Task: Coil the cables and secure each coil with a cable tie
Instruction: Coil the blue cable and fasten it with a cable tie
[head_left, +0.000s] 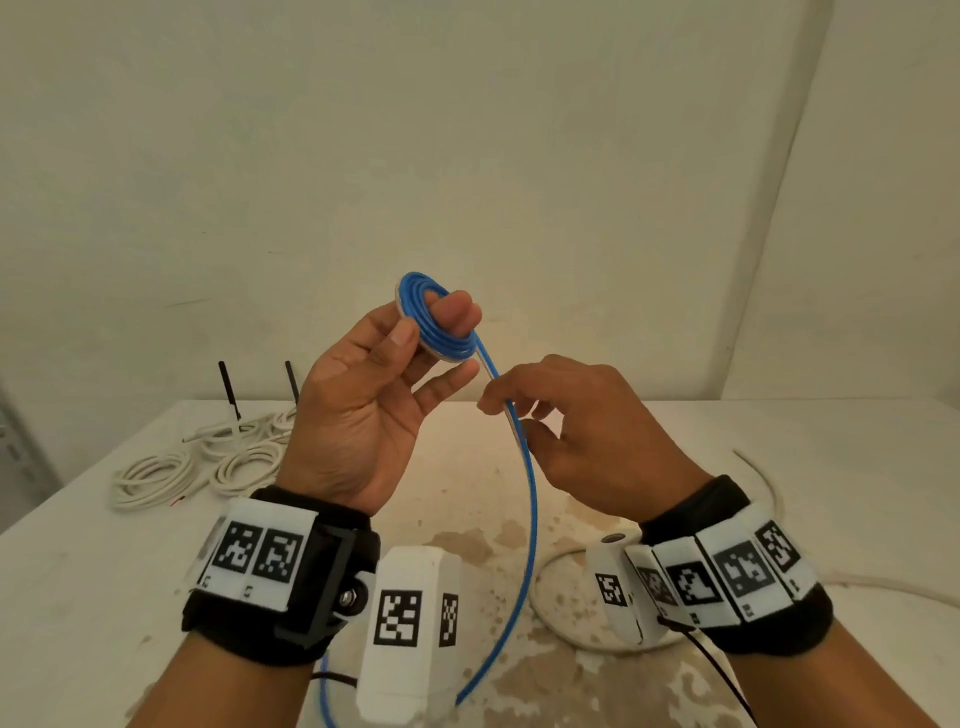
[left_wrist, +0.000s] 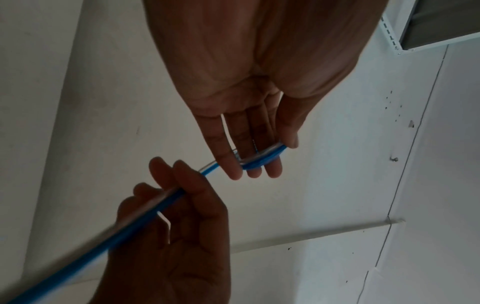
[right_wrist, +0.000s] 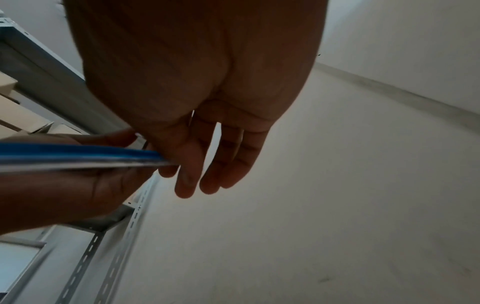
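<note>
Blue cable (head_left: 529, 499) is in both of your hands, held up above the stained white table (head_left: 857, 467). Your left hand (head_left: 363, 395) is raised with the palm turned toward you, and its thumb and fingers pinch a small flat coil (head_left: 436, 325) of that cable, several turns wound close together. In the left wrist view the coil (left_wrist: 262, 159) sits across your fingertips (left_wrist: 235, 170) with the thumb pressing on its far edge.

From the lower edge of the coil the free length runs down to your right hand (head_left: 582, 441), which is just beside and below the left one. There the thumb and forefinger close lightly on the cable while the other fingers hang loosely curled. The right wrist view shows the cable (right_wrist: 78, 156) crossing in front of those fingers (right_wrist: 185, 181), though blur hides how firmly they grip.

Below your right hand the cable drops in a long curve and passes out of sight behind the left wrist camera.

At the far left of the table lie several white cable coils (head_left: 202, 462), each already bound, with two black cable ties (head_left: 231, 392) standing up from them. A loose white cable (head_left: 561, 613) loops on the table under your right wrist.
</note>
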